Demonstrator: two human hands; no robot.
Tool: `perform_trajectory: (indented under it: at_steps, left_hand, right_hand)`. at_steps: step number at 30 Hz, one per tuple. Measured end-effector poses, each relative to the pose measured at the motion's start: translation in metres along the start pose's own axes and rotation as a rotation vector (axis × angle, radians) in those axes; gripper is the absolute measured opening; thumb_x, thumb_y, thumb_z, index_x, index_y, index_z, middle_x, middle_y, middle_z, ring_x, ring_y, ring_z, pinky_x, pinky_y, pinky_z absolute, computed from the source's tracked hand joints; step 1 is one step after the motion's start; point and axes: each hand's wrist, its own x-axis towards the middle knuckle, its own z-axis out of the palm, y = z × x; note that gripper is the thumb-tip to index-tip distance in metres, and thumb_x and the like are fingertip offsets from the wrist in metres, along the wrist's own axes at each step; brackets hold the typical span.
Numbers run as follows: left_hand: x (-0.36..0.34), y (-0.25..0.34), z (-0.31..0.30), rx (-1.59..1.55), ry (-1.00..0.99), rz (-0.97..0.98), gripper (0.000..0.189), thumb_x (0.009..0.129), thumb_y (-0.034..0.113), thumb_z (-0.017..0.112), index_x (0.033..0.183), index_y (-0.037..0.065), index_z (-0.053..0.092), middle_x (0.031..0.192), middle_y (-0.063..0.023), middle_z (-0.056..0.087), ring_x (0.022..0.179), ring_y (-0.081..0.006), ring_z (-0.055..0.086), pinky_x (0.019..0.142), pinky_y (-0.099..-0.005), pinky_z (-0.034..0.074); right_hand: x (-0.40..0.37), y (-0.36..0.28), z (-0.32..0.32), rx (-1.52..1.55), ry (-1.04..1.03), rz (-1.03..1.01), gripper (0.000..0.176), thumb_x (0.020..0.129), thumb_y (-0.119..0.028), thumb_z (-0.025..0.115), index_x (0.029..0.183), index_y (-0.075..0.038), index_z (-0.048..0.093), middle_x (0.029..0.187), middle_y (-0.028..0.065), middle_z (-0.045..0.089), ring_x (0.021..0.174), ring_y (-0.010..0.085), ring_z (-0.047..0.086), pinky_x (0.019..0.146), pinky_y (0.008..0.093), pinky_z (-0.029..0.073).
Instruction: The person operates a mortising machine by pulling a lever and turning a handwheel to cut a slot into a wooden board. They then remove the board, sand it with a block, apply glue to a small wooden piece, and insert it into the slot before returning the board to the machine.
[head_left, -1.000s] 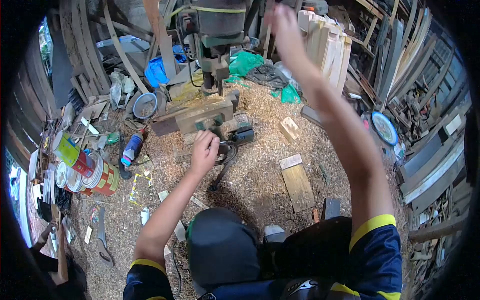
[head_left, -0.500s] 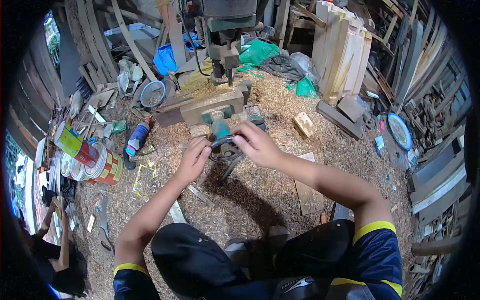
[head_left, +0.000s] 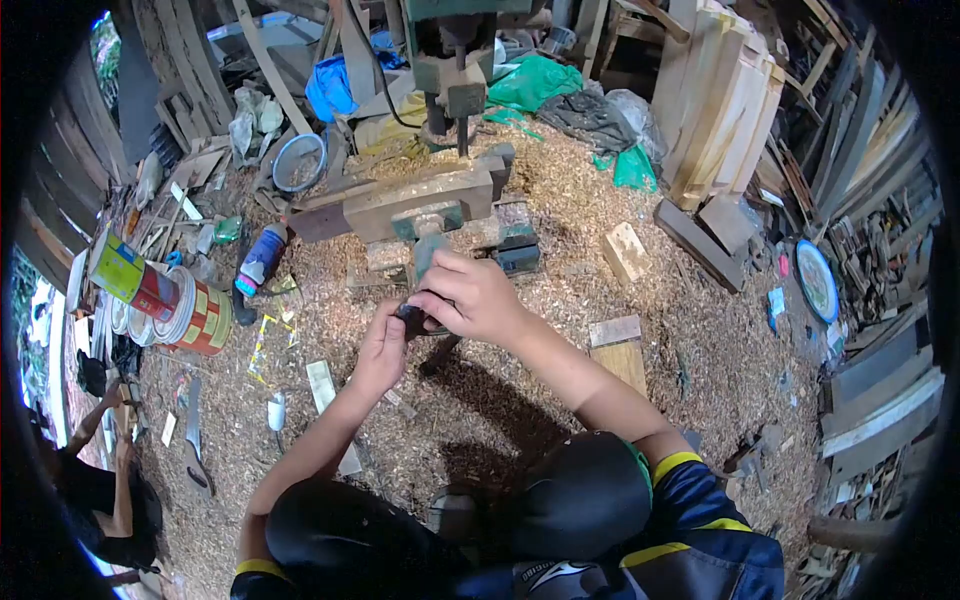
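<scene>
My left hand (head_left: 380, 352) and my right hand (head_left: 474, 303) are both closed on the dark handwheel (head_left: 408, 315), which they largely cover. The wheel sits at the near end of a machine vise (head_left: 430, 250) with worn green paint. A thick wooden beam (head_left: 415, 203), dusted with chips, lies across in the vise. Above the beam hangs the vertical bit (head_left: 462, 137) of a green drilling machine (head_left: 450, 85); whether the bit touches the wood cannot be made out.
Wood shavings cover the floor. A wooden block (head_left: 626, 252) and a dark beam (head_left: 698, 245) lie at right, before stacked planks (head_left: 720, 110). At left are a spray can (head_left: 262, 258), paint buckets (head_left: 195, 315) and a handsaw (head_left: 195, 440). Another person (head_left: 105, 490) sits at lower left.
Both hands have shifted left and closer together around the handwheel, whose ring is now mostly hidden. My view has tilted down, and my knees have moved left.
</scene>
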Motion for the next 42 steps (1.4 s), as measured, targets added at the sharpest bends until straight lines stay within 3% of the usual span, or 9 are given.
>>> perform_trajectory:
  at_steps: [7, 12, 15, 19, 23, 30, 32, 37, 42]
  left_hand:
    - [0.028, 0.06, 0.015, 0.531, 0.023, 0.021, 0.032, 0.117, 0.025, 0.049, 0.117, -0.002, 0.065, 0.106, -0.0167, 0.064, 0.091, -0.0295, 0.069, 0.086, -0.0387, 0.056]
    - [0.017, 0.043, 0.003, 0.612, 0.066, 0.29, 0.03, 0.116, 0.023, 0.047, 0.118, -0.002, 0.064, 0.103, -0.0157, 0.064, 0.097, -0.0315, 0.065, 0.086, -0.0432, 0.052]
    - [0.004, 0.041, 0.003, 0.539, 0.089, 0.035, 0.027, 0.114, 0.021, 0.052, 0.115, -0.002, 0.065, 0.101, -0.0159, 0.064, 0.098, -0.0336, 0.064, 0.085, -0.0454, 0.051]
    - [0.036, 0.091, 0.009, 0.766, 0.001, 0.121, 0.022, 0.11, 0.02, 0.056, 0.108, 0.0, 0.066, 0.098, -0.016, 0.063, 0.098, -0.0354, 0.063, 0.086, -0.0473, 0.049]
    - [0.055, 0.109, 0.012, 0.912, 0.021, 0.316, 0.016, 0.105, 0.019, 0.061, 0.101, 0.004, 0.067, 0.1, -0.0155, 0.064, 0.098, -0.0353, 0.061, 0.092, -0.0468, 0.044]
    - [0.001, 0.054, -0.002, 0.914, -0.019, 0.104, 0.04, 0.107, 0.03, 0.056, 0.132, 0.0, 0.062, 0.117, -0.0211, 0.068, 0.114, -0.0452, 0.063, 0.104, -0.0508, 0.047]
    - [-0.001, 0.061, -0.006, 0.886, 0.015, 0.146, 0.042, 0.108, 0.033, 0.055, 0.131, -0.001, 0.062, 0.119, -0.0221, 0.067, 0.114, -0.0446, 0.064, 0.104, -0.0505, 0.047]
    - [-0.002, 0.073, -0.012, 0.857, 0.095, 0.134, 0.048, 0.109, 0.038, 0.049, 0.13, -0.003, 0.061, 0.124, -0.0245, 0.065, 0.118, -0.0431, 0.063, 0.107, -0.0504, 0.046]
    - [-0.009, 0.068, -0.01, 0.748, 0.116, 0.135, 0.052, 0.114, 0.04, 0.04, 0.131, -0.005, 0.061, 0.127, -0.0255, 0.062, 0.121, -0.0432, 0.062, 0.112, -0.0496, 0.043]
  right_hand:
    - [-0.045, 0.014, 0.053, 0.181, 0.599, 0.173, 0.028, 0.107, -0.024, 0.064, 0.093, 0.0, 0.067, 0.088, 0.0141, 0.059, 0.073, 0.0286, 0.063, 0.063, 0.0391, 0.049]
    - [-0.022, 0.013, 0.014, 0.089, 0.299, 0.062, 0.026, 0.101, -0.027, 0.071, 0.089, -0.005, 0.066, 0.09, 0.0111, 0.06, 0.077, 0.0315, 0.061, 0.069, 0.0437, 0.048]
    - [-0.001, -0.002, 0.009, -0.032, 0.152, -0.002, 0.027, 0.1, -0.028, 0.073, 0.085, -0.007, 0.064, 0.088, 0.0099, 0.06, 0.08, 0.0313, 0.061, 0.07, 0.0427, 0.047]
    - [-0.058, 0.021, 0.071, 0.192, 0.669, 0.182, 0.034, 0.111, -0.039, 0.06, 0.1, -0.006, 0.062, 0.091, 0.0117, 0.058, 0.087, 0.0313, 0.06, 0.082, 0.0421, 0.046]
    - [-0.084, 0.034, 0.078, 0.16, 0.677, 0.202, 0.037, 0.114, -0.041, 0.054, 0.109, -0.005, 0.059, 0.096, 0.013, 0.059, 0.093, 0.0316, 0.059, 0.089, 0.0451, 0.043]
    - [-0.029, 0.008, 0.026, -0.01, 0.085, 0.008, 0.024, 0.11, -0.029, 0.062, 0.113, -0.005, 0.064, 0.103, 0.014, 0.067, 0.096, 0.0325, 0.062, 0.091, 0.0474, 0.041]
    - [-0.069, 0.024, 0.074, 0.207, 0.584, 0.185, 0.023, 0.112, -0.028, 0.057, 0.115, -0.006, 0.063, 0.112, 0.0167, 0.067, 0.107, 0.0339, 0.061, 0.095, 0.0496, 0.041]
    - [-0.164, 0.009, 0.091, 0.049, 0.242, 0.324, 0.03, 0.11, -0.026, 0.055, 0.127, -0.002, 0.058, 0.136, 0.0235, 0.058, 0.131, 0.0384, 0.051, 0.112, 0.0525, 0.036]
    - [-0.072, -0.01, 0.028, 0.094, 0.499, 0.292, 0.05, 0.107, -0.025, 0.06, 0.148, 0.002, 0.05, 0.144, 0.0282, 0.055, 0.141, 0.045, 0.049, 0.124, 0.0559, 0.034]
